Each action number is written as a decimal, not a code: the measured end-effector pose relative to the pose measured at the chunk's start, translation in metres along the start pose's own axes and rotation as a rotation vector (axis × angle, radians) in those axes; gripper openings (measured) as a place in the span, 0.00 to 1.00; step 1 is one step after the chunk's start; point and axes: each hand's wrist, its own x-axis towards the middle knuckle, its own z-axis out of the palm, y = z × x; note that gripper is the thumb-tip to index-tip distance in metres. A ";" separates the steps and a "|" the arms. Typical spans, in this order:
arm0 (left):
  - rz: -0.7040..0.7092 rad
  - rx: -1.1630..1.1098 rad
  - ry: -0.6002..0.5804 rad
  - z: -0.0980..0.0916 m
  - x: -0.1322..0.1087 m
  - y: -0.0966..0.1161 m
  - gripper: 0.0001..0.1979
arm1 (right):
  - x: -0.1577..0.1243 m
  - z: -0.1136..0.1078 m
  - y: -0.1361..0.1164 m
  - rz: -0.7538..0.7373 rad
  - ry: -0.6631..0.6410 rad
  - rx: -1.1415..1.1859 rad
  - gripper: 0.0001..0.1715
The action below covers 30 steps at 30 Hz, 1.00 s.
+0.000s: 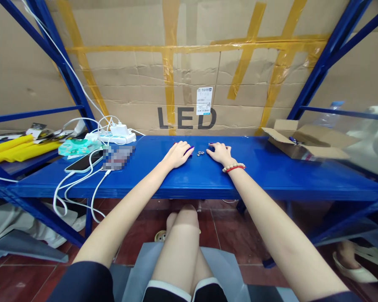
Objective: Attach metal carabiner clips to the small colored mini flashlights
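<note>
My left hand [178, 153] rests on the blue shelf top [208, 172], its fingers curled around a thin dark pen-like tool [190, 149]. My right hand [219, 152] lies palm down a little to the right, fingers stretched forward and flat on the surface, with a red and white bead bracelet [233, 168] on its wrist. Between the two hands sit a few small metal parts [200, 153]. Another tiny piece lies just ahead of my right fingertips [211, 144].
At the left lie a phone [82, 162] on white cables, a power strip with chargers [116, 134], a teal packet [77, 147] and yellow sheets [19, 149]. An open cardboard box [302, 142] stands at the right. Taped cardboard marked LED forms the back wall.
</note>
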 end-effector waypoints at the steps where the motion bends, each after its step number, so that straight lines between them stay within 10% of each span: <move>1: 0.004 0.004 -0.002 0.000 0.000 0.000 0.20 | 0.001 0.000 0.000 -0.009 -0.005 -0.019 0.25; 21: 0.015 0.027 0.000 0.003 0.000 -0.001 0.21 | 0.017 0.007 0.005 -0.105 -0.117 -0.036 0.34; 30: 0.004 0.004 -0.003 0.000 0.000 0.000 0.20 | 0.016 0.004 0.007 -0.267 0.094 0.003 0.20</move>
